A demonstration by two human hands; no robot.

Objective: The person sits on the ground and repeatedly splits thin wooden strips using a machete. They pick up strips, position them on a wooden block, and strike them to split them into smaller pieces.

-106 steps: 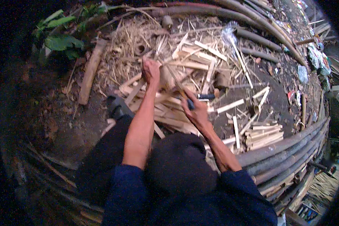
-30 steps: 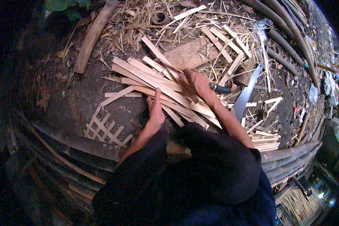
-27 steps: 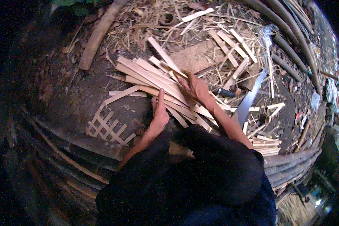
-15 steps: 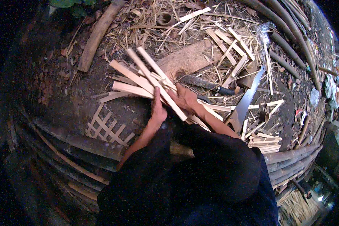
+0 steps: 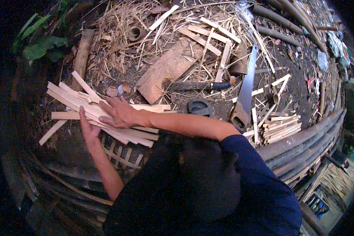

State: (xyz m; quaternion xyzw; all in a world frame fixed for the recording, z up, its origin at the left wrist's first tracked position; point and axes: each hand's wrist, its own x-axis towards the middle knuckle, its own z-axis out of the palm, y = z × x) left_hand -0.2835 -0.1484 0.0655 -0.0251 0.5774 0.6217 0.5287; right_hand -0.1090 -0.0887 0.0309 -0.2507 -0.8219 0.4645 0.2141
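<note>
A loose, fanned bundle of pale bamboo strips (image 5: 69,98) lies at the left, low over the ground. My left hand (image 5: 89,131) holds its near edge, one digit up over the strips and the other fingers mostly hidden. Across the top of the bundle my right hand (image 5: 120,113) rests palm down with its fingers spread. Under the near end of the strips a small woven lattice of strips (image 5: 124,156) shows in part.
A handsaw (image 5: 246,92) and a dark-handled knife (image 5: 198,85) lie to the right, near a flat wooden board (image 5: 167,70). Stacked strips (image 5: 282,129) sit farther right, beside bamboo poles (image 5: 303,143). A log (image 5: 83,51) and a leafy plant (image 5: 45,47) are at the far left.
Both hands and the bundle have moved left and lower in the view. My right hand has gone from gripping the strips to lying spread on them. The view has shifted too.
</note>
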